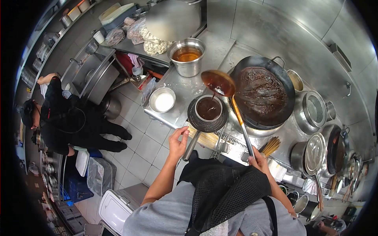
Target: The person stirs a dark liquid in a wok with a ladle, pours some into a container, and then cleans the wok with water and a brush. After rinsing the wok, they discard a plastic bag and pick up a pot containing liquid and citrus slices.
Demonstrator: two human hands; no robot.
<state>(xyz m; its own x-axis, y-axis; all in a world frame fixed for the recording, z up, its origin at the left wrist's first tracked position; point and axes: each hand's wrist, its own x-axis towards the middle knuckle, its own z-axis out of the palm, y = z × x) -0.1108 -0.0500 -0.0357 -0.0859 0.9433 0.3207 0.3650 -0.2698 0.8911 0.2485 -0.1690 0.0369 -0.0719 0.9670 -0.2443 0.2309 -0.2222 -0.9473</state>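
Note:
My right hand (258, 160) is closed round the handle of a long ladle (241, 122). The ladle's bowl is tilted, and dark brown sauce runs from it into a small metal bowl (209, 108). That bowl holds the same sauce and sits on a perforated skimmer (225, 119), whose handle (191, 146) points toward me. Just left of this handle, my left hand (178, 143) is raised with its fingers apart, holding nothing. Behind the ladle, a black wok (290, 92) is coated inside with thick dark sauce.
A metal pot of amber liquid (186, 54) and a bowl of white stuff (162, 100) stand left on the counter. A bamboo brush (271, 146) lies near my right hand. Stacked pots (311, 112) line the right side. Another person (67, 122) stands at the left.

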